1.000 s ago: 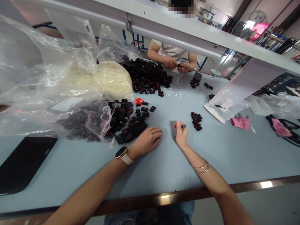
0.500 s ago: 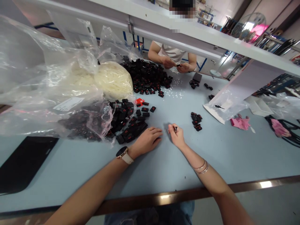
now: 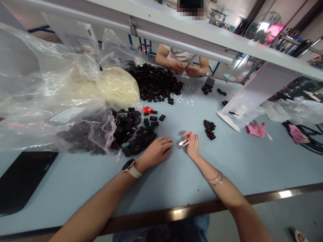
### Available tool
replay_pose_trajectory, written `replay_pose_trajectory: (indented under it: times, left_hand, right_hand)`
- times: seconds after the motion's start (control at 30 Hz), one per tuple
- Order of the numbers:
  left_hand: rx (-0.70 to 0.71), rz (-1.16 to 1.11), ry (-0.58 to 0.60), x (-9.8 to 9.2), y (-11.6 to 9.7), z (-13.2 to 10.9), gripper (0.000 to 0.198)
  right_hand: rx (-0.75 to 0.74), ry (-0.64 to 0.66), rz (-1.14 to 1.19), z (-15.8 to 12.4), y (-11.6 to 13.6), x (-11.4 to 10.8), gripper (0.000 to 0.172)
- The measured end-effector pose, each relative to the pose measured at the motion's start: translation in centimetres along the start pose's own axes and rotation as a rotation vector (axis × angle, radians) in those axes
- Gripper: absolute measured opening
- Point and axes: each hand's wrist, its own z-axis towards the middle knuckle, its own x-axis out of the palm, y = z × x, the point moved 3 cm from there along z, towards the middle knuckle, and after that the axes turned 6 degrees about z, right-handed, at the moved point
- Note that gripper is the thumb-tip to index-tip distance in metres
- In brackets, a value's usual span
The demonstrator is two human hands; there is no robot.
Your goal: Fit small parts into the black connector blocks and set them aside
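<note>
Small metal snips (image 3: 183, 142) are being held in the right hand (image 3: 192, 146); the left hand (image 3: 155, 152) is being rested beside black parts (image 3: 136, 134).

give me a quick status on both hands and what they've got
Left hand flat on table, empty, beside the black parts pile. Right hand grips small snips, blades pointing left. Nothing between the hands.

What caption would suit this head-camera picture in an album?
At a blue table, the right hand holds small snips; the left hand rests beside black parts.
</note>
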Motion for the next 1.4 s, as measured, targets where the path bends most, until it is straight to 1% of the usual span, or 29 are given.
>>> replay_pose_trajectory:
  times: [0.07, 0.13, 0.23, 0.3, 0.37, 0.47, 0.5, 0.53, 0.57, 0.67, 0.73, 0.8, 0.9, 0.97, 1.03, 1.1, 1.17, 1.2, 1.27, 1.33, 1.4]
  left_hand:
    - [-0.001, -0.002, 0.002, -0.1, 0.0, 0.0, 0.02]
    - [-0.009, 0.004, 0.006, -0.1, 0.0, 0.0, 0.02]
    - [-0.011, 0.012, 0.01, -0.1, 0.0, -0.1, 0.019]
    - [-0.009, 0.01, 0.009, 0.0, 0.1, -0.1, 0.019]
    - [-0.011, 0.006, 0.007, 0.1, 0.2, -0.2, 0.019]
    - [-0.016, 0.004, 0.012, 0.2, 0.3, -0.2, 0.02]
    - [-0.019, 0.004, 0.015, 0.3, 0.4, -0.3, 0.02]
    - [-0.022, 0.003, 0.019, 0.3, 0.4, -0.3, 0.02]
    - [-0.025, 0.001, 0.021, 0.3, 0.4, -0.3, 0.021]
    - [-0.029, -0.002, 0.03, 0.4, 0.4, -0.4, 0.021]
    - [-0.029, -0.002, 0.031, 0.5, 0.5, -0.4, 0.021]
    - [-0.03, -0.005, 0.03, 0.4, 0.5, -0.4, 0.021]
    - [-0.031, -0.012, 0.038, 0.3, 0.4, -0.3, 0.021]
    - [-0.037, -0.015, 0.037, 0.2, 0.3, -0.3, 0.022]
    - [-0.066, -0.019, 0.008, 0.2, 0.4, -0.3, 0.025]
    - [-0.109, -0.024, -0.046, 0.2, 0.5, -0.4, 0.029]
    - [-0.148, -0.021, -0.097, 0.3, 0.8, -0.5, 0.03]
    - [-0.158, -0.016, -0.111, 0.4, 1.0, -0.5, 0.029]
    - [-0.155, -0.006, -0.107, 0.6, 1.1, -0.5, 0.025]
    - [-0.129, -0.005, -0.08, 0.7, 1.2, -0.5, 0.019]
    - [-0.099, -0.013, -0.064, 0.6, 1.1, -0.4, 0.014]
  right_hand:
    - [-0.01, -0.027, -0.013, 0.1, 0.0, 0.0, 0.049]
    - [-0.055, -0.063, -0.05, 0.1, 0.2, 0.0, 0.04]
    - [-0.211, -0.059, -0.183, 0.2, 1.1, 0.0, 0.029]
    - [-0.322, -0.028, -0.289, 0.1, 1.7, 0.1, 0.027]
    - [-0.409, 0.004, -0.405, 0.3, 2.1, -0.1, 0.029]
    - [-0.487, 0.028, -0.648, 1.4, 2.6, -1.0, 0.031]
    - [-0.482, 0.019, -0.752, 2.1, 2.6, -1.6, 0.032]
    - [-0.445, 0.009, -0.869, 2.8, 2.6, -2.3, 0.035]
    - [-0.382, -0.005, -0.993, 3.6, 2.5, -3.1, 0.039]
    - [-0.117, -0.029, -1.298, 5.2, 1.9, -5.7, 0.046]
    - [0.012, 0.021, -1.403, 5.5, 1.5, -6.6, 0.048]
    - [0.044, 0.095, -1.452, 5.2, 1.4, -6.6, 0.048]
    - [-0.038, 0.221, -1.445, 4.0, 1.6, -4.9, 0.046]
    - [-0.121, 0.342, -1.357, 2.9, 1.6, -3.1, 0.045]
    - [-0.23, 0.48, -1.191, 1.7, 1.5, -1.3, 0.043]
    - [-0.371, 0.611, -0.961, 0.4, 1.5, 0.3, 0.04]
    - [-0.51, 0.688, -0.729, -0.6, 1.7, 1.4, 0.035]
    - [-0.563, 0.707, -0.636, -1.0, 1.8, 1.6, 0.032]
    - [-0.614, 0.71, -0.518, -1.5, 2.0, 1.9, 0.029]
    - [-0.604, 0.692, -0.472, -1.5, 2.1, 1.9, 0.028]
    - [-0.578, 0.642, -0.465, -1.3, 2.3, 1.7, 0.024]
